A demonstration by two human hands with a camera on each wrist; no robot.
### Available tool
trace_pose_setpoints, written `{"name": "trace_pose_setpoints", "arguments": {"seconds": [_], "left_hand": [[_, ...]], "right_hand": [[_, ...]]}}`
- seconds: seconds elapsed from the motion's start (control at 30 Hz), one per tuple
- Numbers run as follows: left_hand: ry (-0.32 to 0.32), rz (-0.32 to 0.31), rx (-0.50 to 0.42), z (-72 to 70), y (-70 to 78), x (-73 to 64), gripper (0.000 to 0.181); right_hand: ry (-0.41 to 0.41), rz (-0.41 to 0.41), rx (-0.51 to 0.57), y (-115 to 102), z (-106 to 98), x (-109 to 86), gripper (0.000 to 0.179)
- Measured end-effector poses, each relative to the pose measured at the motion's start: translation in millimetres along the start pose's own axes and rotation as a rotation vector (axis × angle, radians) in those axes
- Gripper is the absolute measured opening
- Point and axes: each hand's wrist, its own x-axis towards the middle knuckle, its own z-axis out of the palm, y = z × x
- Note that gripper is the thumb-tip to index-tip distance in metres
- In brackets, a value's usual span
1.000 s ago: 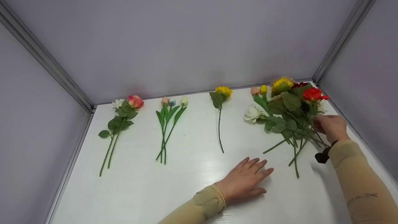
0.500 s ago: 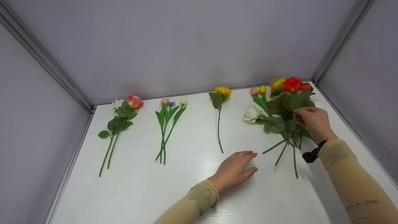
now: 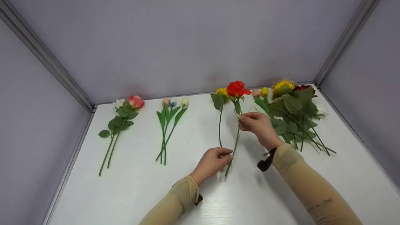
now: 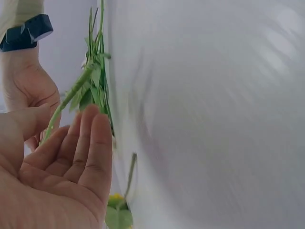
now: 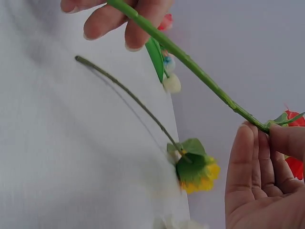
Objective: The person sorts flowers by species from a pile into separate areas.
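As the right grip pinches a knobbly stem, the left grip gapes empty.

rose: red (stem: green) | sunflower: yellow | tabletop: white | right sleeve: tan, dark lettering

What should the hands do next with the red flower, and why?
Maybe the left hand should gently pinch the lower stem of the red flower. Only the right hand is pinching it, near the top, and the left hand is open right beside its lower part.
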Motion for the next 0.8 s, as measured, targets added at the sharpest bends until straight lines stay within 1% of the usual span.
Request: {"name": "trace_pose_setpoints", "arguments": {"seconds": [0.1, 0.2, 0.3, 0.4, 0.5, 0.63, 0.73, 0.8], "left_hand": [[0.002, -0.052, -0.072, -10.9, -7.6, -5.5, 0.025], [0.011, -0.093, -0.128, -18.5, -13.0, -10.5, 0.023], [0.023, -0.103, -0.155, -22.6, -16.5, -13.8, 0.023], [0.028, -0.094, -0.16, -22.8, -18.4, -15.1, 0.023], [0.054, -0.082, -0.157, -22.8, -18.8, -14.9, 0.023], [0.106, -0.077, -0.173, -24.0, -17.3, -13.3, 0.022], [0.122, -0.081, -0.196, -24.8, -16.5, -12.4, 0.021], [0.122, -0.087, -0.209, -24.6, -16.7, -12.2, 0.022]], "right_hand": [[-0.02, -0.005, 0.025, 0.4, 21.5, 3.5, 0.037], [-0.035, -0.003, 0.053, 0.2, 37.6, 6.0, 0.034], [-0.046, 0.0, 0.086, 0.3, 50.2, 7.1, 0.033], [-0.044, 0.005, 0.109, 1.5, 57.7, 5.8, 0.031], [-0.056, 0.017, 0.117, 4.4, 62.6, 2.8, 0.029], [-0.108, 0.037, 0.097, 9.4, 66.9, -2.4, 0.031], [-0.135, 0.047, 0.074, 11.5, 69.4, -5.7, 0.032], [-0.136, 0.05, 0.065, 12.1, 70.7, -6.7, 0.032]]}}
